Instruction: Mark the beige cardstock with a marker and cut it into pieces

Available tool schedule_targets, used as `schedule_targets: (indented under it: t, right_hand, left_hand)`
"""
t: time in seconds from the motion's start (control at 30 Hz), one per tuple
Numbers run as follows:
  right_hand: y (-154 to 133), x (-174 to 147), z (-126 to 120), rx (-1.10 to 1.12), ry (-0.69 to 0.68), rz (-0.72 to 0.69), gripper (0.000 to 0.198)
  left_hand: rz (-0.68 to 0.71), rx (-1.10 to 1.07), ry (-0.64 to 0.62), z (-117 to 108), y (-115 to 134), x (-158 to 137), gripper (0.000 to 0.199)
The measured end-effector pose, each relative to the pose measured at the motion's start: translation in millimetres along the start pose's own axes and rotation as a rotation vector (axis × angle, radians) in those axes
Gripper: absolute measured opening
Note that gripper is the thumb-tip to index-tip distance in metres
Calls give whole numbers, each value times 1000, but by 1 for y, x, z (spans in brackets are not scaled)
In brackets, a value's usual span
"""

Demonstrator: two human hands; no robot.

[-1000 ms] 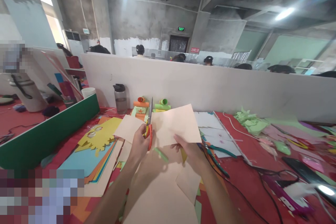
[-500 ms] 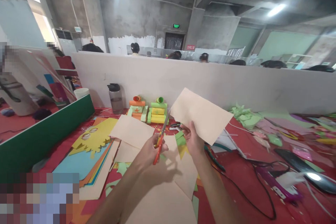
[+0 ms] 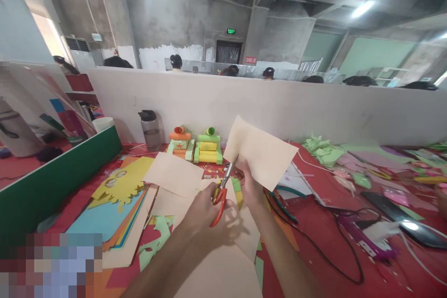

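Observation:
My left hand [image 3: 206,209] is closed around the handles of orange-and-yellow scissors [image 3: 220,206]. Their blades point up and away, with the tips over the lower left part of a cream paper sheet [image 3: 261,151]. Whether the blades have cut into it I cannot tell. Pinching that sheet at its lower edge is my right hand [image 3: 252,186]; some of its fingers are hidden behind the paper. Beneath both hands lie more cream sheets [image 3: 216,267] and green paper scraps [image 3: 159,237].
Two rolled-paper tank models [image 3: 208,149] and a water bottle [image 3: 151,130] stand before the white partition [image 3: 195,98]. Coloured paper [image 3: 96,221] is stacked on the left beside a green divider [image 3: 63,163]. A phone [image 3: 401,219], a purple power strip [image 3: 366,240] and cables lie right.
The scissors have opened and tilted right, their tips now over the cream sheet. Both hands have come slightly closer together. The view has shifted a little.

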State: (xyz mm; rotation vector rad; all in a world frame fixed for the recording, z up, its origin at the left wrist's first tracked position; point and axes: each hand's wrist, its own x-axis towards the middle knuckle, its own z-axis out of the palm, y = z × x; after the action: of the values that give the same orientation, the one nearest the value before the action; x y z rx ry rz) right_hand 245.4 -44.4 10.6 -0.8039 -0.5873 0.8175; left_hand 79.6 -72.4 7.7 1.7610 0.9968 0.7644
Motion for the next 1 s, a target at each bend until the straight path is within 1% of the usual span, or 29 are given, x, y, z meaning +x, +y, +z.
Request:
schedule_targets:
  t: [0.07,0.17,0.37,0.53,0.67,0.83,1.0]
  right_hand:
    - [1,1,-1,30,10,12,41]
    - [1,2,-2,65,42,30,43]
    - [1,-1,2,91,43,-55,54]
    - [6,-1,3,114,58,-39,53]
    - [3,-5,7,96,53,-13,51]
    - [2,-8,9,19,64,-33,48]
    - [10,-3,3,83,97,-26,56]
  left_hand:
    - [0,35,25,0,0,0,19]
    - [-5,52,30,-1,1,-1,22]
    - [-20,105,22,-1,3,-3,27]
    - [-32,105,30,2,2,-3,19]
    - [-26,124,61,4,1,-2,21]
    - [-43,87,65,6,-1,-2,20]
    - [-52,23,63,6,3,-1,17]
